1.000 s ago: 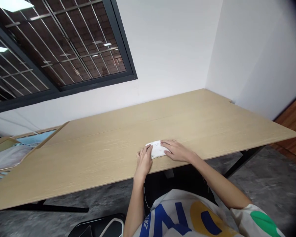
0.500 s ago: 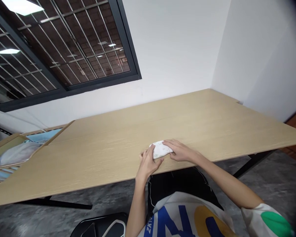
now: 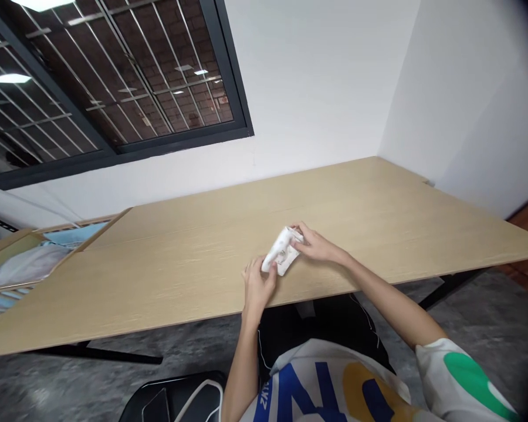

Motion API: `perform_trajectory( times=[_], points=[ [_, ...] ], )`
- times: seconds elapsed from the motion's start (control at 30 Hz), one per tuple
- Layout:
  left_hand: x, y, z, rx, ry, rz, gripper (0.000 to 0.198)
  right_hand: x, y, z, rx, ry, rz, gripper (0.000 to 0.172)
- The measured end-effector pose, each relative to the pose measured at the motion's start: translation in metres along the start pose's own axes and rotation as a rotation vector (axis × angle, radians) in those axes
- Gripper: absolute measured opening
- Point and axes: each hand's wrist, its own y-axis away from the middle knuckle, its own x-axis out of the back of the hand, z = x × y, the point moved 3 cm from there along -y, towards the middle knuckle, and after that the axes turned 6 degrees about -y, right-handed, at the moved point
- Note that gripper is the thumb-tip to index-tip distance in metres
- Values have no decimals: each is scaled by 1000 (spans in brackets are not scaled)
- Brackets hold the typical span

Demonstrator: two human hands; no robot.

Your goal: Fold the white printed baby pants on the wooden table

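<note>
A small white folded diaper (image 3: 282, 252) with a faint print is held up just over the wooden table, near its front edge. It tilts, with its upper end to the right, and a fold opens along its side. My left hand (image 3: 257, 283) grips the lower left end, thumb in front and fingers behind. At the upper right end, my right hand (image 3: 313, 242) pinches it between thumb and fingers. Part of the diaper is hidden behind the fingers.
The wide wooden table (image 3: 180, 252) reaches back to a white wall with a barred window (image 3: 158, 70). At its left end stands a wooden crib (image 3: 9, 287) with light blue bedding. A black chair (image 3: 167, 398) is below, at lower left.
Both hands have lifted the diaper and turned it from lying nearly flat to a steep tilt, showing its folded side. My right hand has moved up and away from me.
</note>
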Motion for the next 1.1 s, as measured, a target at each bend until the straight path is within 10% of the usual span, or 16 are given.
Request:
perform_trajectory(
  times=[0.27, 0.5, 0.67, 0.83, 1.1],
  points=[
    [-27, 12, 5, 136, -19, -51, 48, -13, -49, 49, -188, -14, 4, 55],
    [-44, 26, 22, -132, -317, 35, 41, -24, -50, 53, -67, 230, 143, 48],
    [-51, 33, 26, -197, -423, -46, 47, -52, -18, 20, 241, 272, -260, 57],
    [-47, 34, 26, -188, -462, -77, 47, -67, -6, 32, 218, 324, -459, 60],
    [-45, 34, 29, -176, -467, -118, 57, -55, -16, 60, 190, 425, -223, 67]
  ],
)
